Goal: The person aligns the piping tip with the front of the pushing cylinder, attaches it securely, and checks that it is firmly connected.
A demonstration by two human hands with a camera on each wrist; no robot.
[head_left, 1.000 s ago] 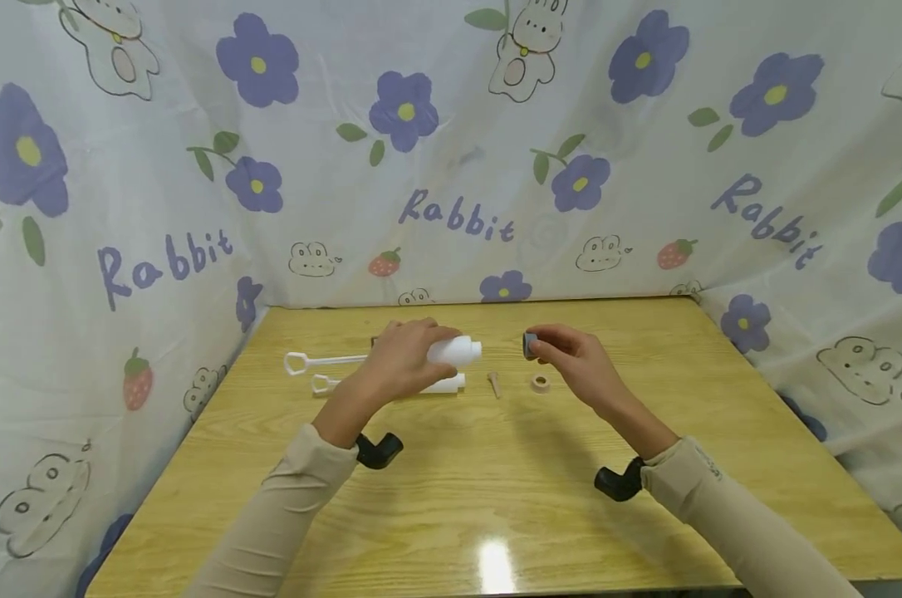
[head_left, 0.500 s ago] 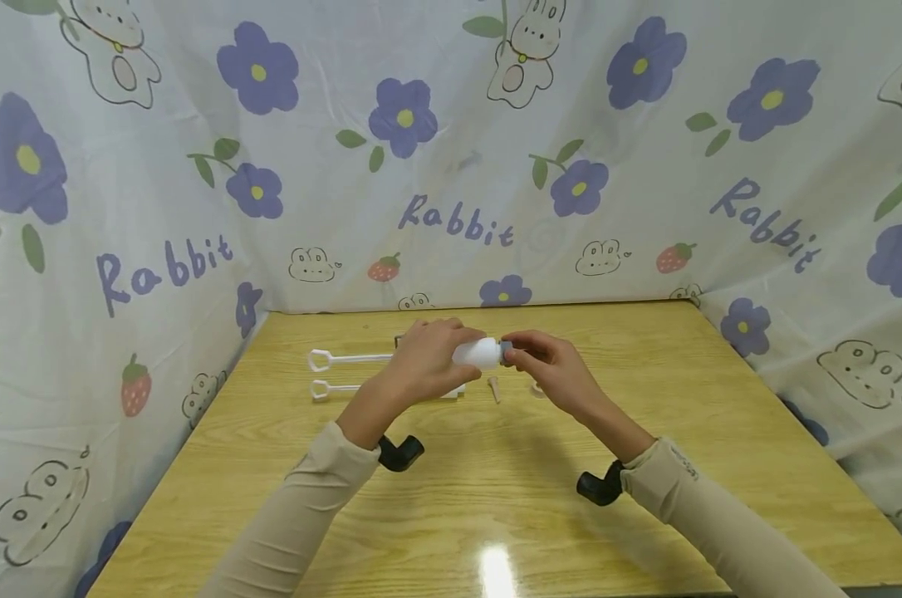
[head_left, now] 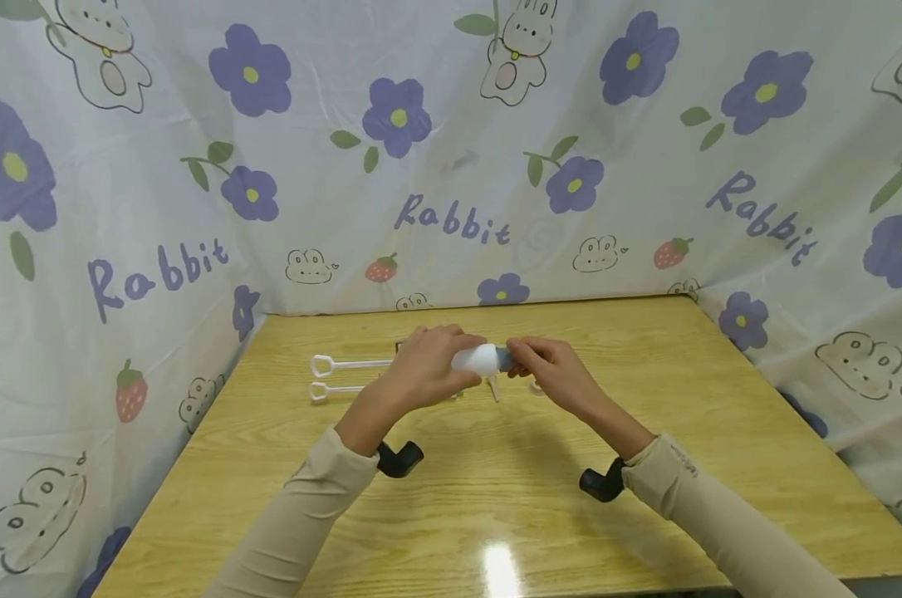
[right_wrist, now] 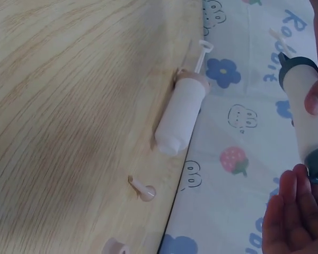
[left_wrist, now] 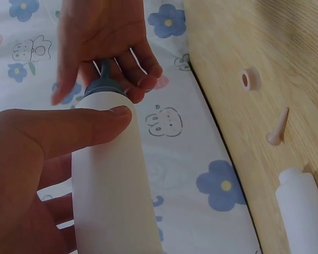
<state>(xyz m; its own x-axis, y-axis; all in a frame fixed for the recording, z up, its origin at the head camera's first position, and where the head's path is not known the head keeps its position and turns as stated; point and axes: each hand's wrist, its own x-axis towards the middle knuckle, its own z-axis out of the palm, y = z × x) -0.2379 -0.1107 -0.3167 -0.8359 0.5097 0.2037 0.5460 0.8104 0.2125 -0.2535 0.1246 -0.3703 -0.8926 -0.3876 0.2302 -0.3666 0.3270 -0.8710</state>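
My left hand (head_left: 432, 365) grips the white barrel (left_wrist: 111, 174) of a decorating syringe and holds it level above the table. At its front end sits a blue-grey nozzle cap (left_wrist: 103, 89). The fingers of my right hand (head_left: 556, 365) curl loosely round this cap; in the left wrist view the thumb stands a little apart. A matching collar (right_wrist: 298, 66) is on the barrel's back end, and its white plunger handle (head_left: 350, 364) sticks out to the left. Part of the barrel is hidden under my left hand.
A second white syringe (right_wrist: 183, 114) with a beige collar lies on the wooden table (head_left: 481, 482). To its right are a beige nozzle (left_wrist: 280, 127) and a beige ring (left_wrist: 250, 79). A patterned cloth (head_left: 451, 166) hangs behind the table and along its sides.
My hands have come together. My right hand has carried the blue-grey cap leftward onto the barrel's front end, while my left hand has brought the syringe slightly right. Over the last half second the fingers have shifted on the cap.
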